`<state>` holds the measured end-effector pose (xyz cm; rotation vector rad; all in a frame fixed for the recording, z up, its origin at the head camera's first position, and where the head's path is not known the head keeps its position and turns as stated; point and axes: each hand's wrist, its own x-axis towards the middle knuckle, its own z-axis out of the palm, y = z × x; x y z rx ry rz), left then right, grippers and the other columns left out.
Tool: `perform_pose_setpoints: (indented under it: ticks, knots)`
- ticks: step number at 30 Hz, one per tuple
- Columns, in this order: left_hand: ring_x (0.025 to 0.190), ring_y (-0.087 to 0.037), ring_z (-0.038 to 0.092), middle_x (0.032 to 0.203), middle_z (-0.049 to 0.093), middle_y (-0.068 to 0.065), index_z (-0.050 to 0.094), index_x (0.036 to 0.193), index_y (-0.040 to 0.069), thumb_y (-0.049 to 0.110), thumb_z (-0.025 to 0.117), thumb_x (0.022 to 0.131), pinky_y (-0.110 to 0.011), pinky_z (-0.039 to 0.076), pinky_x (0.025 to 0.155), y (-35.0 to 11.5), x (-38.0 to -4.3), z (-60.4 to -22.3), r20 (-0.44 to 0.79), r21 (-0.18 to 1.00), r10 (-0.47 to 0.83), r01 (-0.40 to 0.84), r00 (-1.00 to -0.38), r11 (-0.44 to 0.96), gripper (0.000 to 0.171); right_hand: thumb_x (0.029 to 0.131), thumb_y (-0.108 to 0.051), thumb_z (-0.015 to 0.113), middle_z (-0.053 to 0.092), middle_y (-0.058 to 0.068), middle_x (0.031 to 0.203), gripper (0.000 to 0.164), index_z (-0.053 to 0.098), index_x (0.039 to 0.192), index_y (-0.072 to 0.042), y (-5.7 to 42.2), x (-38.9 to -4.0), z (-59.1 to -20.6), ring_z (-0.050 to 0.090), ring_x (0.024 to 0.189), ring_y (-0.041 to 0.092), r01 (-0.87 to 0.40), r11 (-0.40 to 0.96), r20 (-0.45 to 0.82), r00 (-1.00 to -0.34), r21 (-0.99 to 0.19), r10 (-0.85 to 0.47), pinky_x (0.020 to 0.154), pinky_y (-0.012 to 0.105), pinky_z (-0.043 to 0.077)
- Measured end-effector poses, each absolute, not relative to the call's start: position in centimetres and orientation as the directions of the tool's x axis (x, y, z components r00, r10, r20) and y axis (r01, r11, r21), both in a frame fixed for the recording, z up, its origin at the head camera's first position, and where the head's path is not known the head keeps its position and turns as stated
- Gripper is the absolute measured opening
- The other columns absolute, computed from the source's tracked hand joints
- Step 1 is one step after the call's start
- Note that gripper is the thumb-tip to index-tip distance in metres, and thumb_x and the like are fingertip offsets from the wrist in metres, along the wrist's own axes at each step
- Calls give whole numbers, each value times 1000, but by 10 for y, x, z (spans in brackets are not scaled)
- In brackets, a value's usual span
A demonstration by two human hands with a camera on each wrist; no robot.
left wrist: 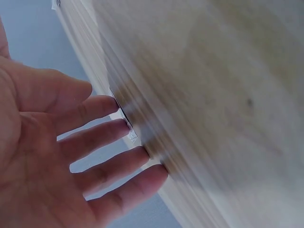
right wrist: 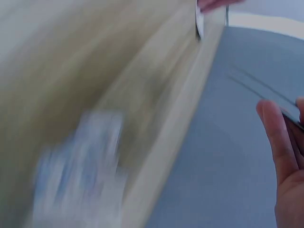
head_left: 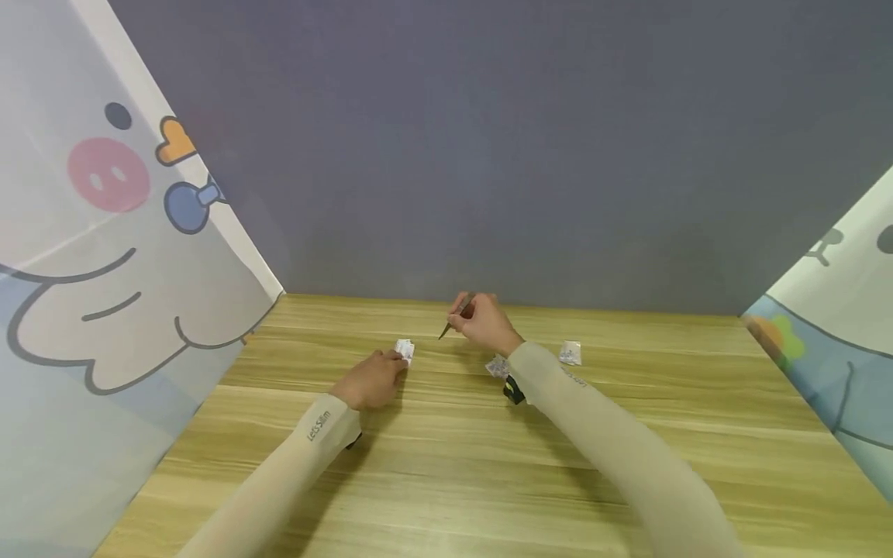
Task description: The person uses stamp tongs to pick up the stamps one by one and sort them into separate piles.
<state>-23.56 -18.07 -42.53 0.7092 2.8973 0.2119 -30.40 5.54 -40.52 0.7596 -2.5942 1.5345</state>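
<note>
My left hand (head_left: 373, 380) lies with its fingertips on a small white packet (head_left: 404, 349) at the left of the table. In the left wrist view its fingers (left wrist: 102, 145) are extended, fingertips right at the packet's edge (left wrist: 133, 136). My right hand (head_left: 486, 322), held above the table's far side, pinches a pair of tweezers (head_left: 446, 329) between thumb and fingers. Their tips point down and left, towards the packet. Two thin prongs stand apart in the right wrist view, with nothing between them.
Printed packets (head_left: 498, 366) lie beside the right sleeve, blurred in the right wrist view. Farther right is another white packet (head_left: 570, 353). A dark thing with yellow on it (head_left: 513, 390) shows under the right cuff. A grey panel (head_left: 488, 155) borders the wooden table (head_left: 432, 473) behind.
</note>
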Motion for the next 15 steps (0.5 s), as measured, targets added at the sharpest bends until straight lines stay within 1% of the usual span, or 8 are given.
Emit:
perform_pose_setpoints:
  ticks: [2, 5, 7, 10, 13, 15]
  knots:
    - [118, -38, 46, 135, 48, -18, 55, 130, 0, 7, 50, 94, -48, 35, 105, -182, -237, -426, -112, 170, 457, 436, -883, 884, 37, 91, -10, 63, 68, 18, 83, 6, 65, 86, -7, 71, -305, -403, 66, 75, 32, -423, 403, 262, -880, -812, -396, 59, 32, 55]
    - [120, -38, 44, 136, 47, -17, 54, 131, 0, 7, 50, 94, -48, 34, 105, -182, -237, -427, -110, 167, 443, 423, -890, 891, 38, 90, -11, 64, 68, 17, 81, 6, 64, 86, -7, 95, -307, -403, 67, 75, 33, -418, 418, 255, -884, -806, -392, 59, 33, 55]
    - [122, -38, 43, 137, 46, -18, 54, 131, -1, 7, 50, 94, -49, 33, 106, -181, -236, -427, -113, 164, 440, 420, -891, 892, 38, 90, -11, 65, 68, 17, 80, 6, 63, 86, -8, 111, -307, -405, 67, 73, 33, -417, 440, 254, -888, -795, -384, 56, 34, 54]
    - [123, -39, 42, 138, 45, -18, 54, 131, -1, 7, 50, 95, -49, 35, 104, -179, -234, -427, -119, 162, 440, 420, -890, 893, 37, 90, -13, 65, 68, 17, 81, 6, 63, 88, -7, 132, -305, -407, 66, 73, 35, -402, 469, 233, -896, -787, -377, 54, 34, 51]
    - [122, -40, 42, 138, 45, -19, 54, 131, -1, 7, 50, 95, -49, 36, 104, -177, -234, -427, -119, 157, 447, 427, -887, 890, 37, 90, -12, 65, 68, 19, 85, 6, 63, 90, -6, 150, -303, -408, 65, 76, 37, -384, 470, 210, -900, -795, -382, 57, 35, 51]
    - [121, -39, 44, 137, 46, -19, 54, 130, -1, 7, 50, 95, -48, 36, 104, -177, -234, -427, -114, 149, 454, 437, -884, 887, 36, 90, -11, 65, 68, 19, 88, 7, 63, 92, -5, 159, -301, -409, 64, 78, 38, -378, 462, 202, -900, -802, -387, 62, 37, 53]
